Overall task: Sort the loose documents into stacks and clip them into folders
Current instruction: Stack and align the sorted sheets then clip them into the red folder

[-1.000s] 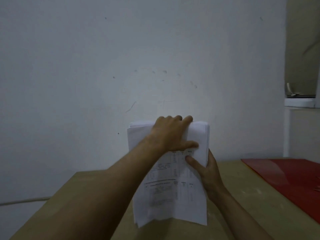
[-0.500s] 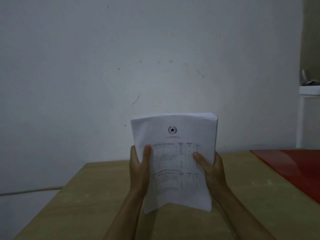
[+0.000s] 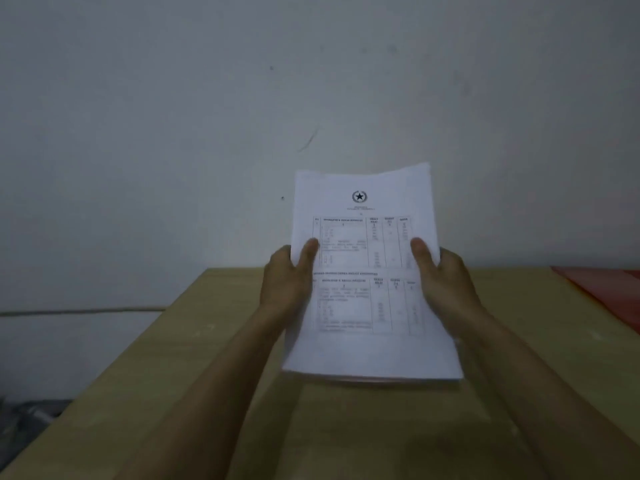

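Observation:
A stack of white printed documents is held upright above the wooden table, its top sheet showing a star emblem and two tables of text. My left hand grips the stack's left edge, thumb on the front. My right hand grips the right edge in the same way. The fingers behind the paper are hidden. A red folder lies flat at the table's right edge, partly cut off by the frame.
The light wooden table stands against a plain white wall. A cable runs along the wall at the left. Dark clutter lies on the floor past the table's left edge.
My left hand came off the top of the stack and took its left edge. The stack now faces me more fully, lower and nearer. The view tilted down.

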